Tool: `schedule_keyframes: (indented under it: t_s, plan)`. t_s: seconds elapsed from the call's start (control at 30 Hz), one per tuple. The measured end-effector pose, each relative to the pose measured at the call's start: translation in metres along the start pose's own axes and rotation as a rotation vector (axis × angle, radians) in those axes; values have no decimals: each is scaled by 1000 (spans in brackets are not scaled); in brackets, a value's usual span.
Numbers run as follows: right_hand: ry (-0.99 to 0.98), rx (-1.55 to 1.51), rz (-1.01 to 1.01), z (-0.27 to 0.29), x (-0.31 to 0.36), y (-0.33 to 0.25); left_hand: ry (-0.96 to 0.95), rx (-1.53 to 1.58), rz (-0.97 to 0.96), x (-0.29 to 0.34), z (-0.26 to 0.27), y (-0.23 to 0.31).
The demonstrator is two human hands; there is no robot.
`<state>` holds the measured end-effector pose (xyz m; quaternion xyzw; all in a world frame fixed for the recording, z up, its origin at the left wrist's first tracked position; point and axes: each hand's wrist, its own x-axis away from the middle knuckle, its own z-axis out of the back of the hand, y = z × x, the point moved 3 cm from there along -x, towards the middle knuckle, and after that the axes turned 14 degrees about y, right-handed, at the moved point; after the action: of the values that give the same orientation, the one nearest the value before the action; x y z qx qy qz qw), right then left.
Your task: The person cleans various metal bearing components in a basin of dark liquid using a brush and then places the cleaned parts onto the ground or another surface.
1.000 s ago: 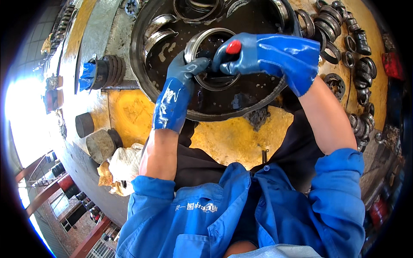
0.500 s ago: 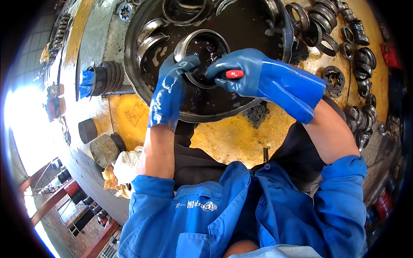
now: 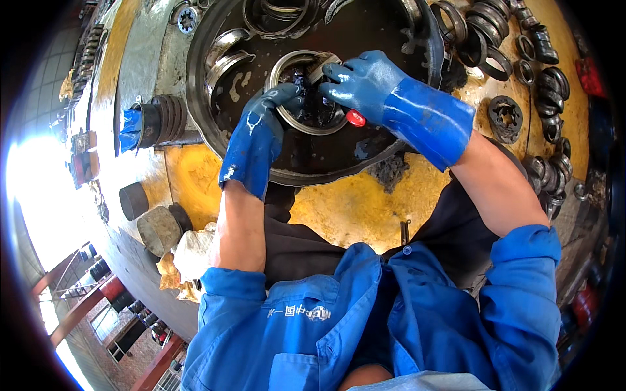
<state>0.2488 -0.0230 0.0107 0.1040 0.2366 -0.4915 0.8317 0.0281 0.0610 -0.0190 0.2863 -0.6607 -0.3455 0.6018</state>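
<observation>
Bearing ring: a grimy steel ring [image 3: 306, 98] lies flat in the middle of a round black pan [image 3: 215, 58], its centre packed with dark grease or sludge.
Left hand: in a blue rubber glove, the left hand [image 3: 261, 133] curls over the ring's near-left rim, fingers closed on its edge to steady it.
Right hand: also gloved in blue, the right hand [image 3: 368, 81] is closed around a red-handled tool [image 3: 355, 118], only the red butt showing below the palm; its working end, hidden by the fingers, seems to reach into the ring's centre.
Step in hand: by appearance, cleaning or scraping the ring's inside while it sits in the pan.
Next move: would call for a firm hold on the slippery rim and short, controlled strokes of the tool.
Around the pan: 2 curved ring halves [image 3: 225, 55] lie at the pan's left; further rings and toothed parts [image 3: 505, 117] crowd the yellow surface [image 3: 345, 208] at right; a rag [image 3: 189, 254] sits near the left elbow.
</observation>
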Motion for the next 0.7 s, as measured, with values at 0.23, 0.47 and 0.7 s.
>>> schedule_keyframes:
  t_s: [0.23,0.47,0.7]
  plan:
    - [45,-50,-93,8,-2,-4,-100,28,-125,-2,5,-6]
    - [-186,-463,-546,2,7,-4,47,-104,-81,1,6,5]
    - [-51,-208,-225,0,3,5,-26,-123,-90,15,-1,9]
